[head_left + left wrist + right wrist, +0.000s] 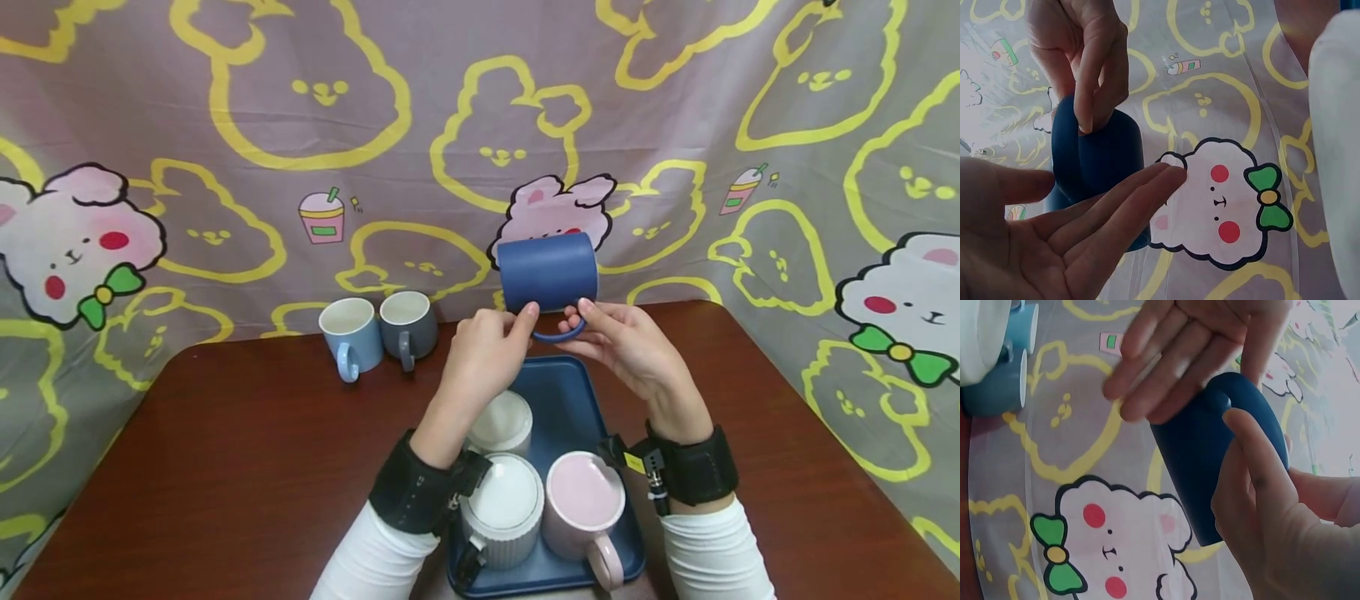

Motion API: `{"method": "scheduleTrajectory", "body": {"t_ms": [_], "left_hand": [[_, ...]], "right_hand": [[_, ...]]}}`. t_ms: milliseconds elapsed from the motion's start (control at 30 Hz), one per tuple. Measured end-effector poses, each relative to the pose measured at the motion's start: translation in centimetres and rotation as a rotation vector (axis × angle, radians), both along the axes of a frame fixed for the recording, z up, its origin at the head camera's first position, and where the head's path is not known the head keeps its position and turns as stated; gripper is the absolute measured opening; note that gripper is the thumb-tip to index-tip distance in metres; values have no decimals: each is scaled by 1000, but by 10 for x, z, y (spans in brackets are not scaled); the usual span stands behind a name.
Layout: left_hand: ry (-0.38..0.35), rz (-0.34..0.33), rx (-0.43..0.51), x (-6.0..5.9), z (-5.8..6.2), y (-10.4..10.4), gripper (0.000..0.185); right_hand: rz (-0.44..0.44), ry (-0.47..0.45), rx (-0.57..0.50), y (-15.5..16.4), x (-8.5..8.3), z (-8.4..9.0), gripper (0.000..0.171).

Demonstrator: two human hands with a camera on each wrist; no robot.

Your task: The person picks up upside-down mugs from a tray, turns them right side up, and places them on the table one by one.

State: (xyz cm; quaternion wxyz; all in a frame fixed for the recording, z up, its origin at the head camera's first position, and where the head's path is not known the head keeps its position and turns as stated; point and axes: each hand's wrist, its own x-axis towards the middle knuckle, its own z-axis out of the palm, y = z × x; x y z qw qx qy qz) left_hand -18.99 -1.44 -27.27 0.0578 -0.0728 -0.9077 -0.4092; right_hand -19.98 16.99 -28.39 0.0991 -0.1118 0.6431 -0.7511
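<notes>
A dark blue mug (549, 271) is held up on its side above the far end of a tray, its handle (558, 335) pointing down toward me. My right hand (626, 342) pinches that handle between thumb and fingers; the right wrist view shows the grip (1260, 481). At the mug's other side is my left hand (487, 350), thumb near the handle. In the left wrist view the left hand's (1054, 240) fingers stretch out straight along the mug (1110, 153). Which end of the mug is its mouth cannot be told.
On the blue tray (551, 375) a pink mug (585, 500), a ribbed white mug (502, 500) and a cream mug (501, 421) appear to stand upside down. A light blue mug (352, 333) and a grey mug (408, 325) stand upright by the patterned cloth (525, 117).
</notes>
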Motion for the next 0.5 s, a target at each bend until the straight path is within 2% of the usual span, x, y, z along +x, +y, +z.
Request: {"method": "scheduleTrajectory", "body": {"t_ms": [367, 500], "left_hand": [[48, 36, 229, -1, -1, -1, 41], [51, 1, 368, -4, -5, -3, 35]], "right_hand": [[11, -25, -127, -9, 1, -2, 24], [20, -38, -128, -12, -1, -4, 26]]}}
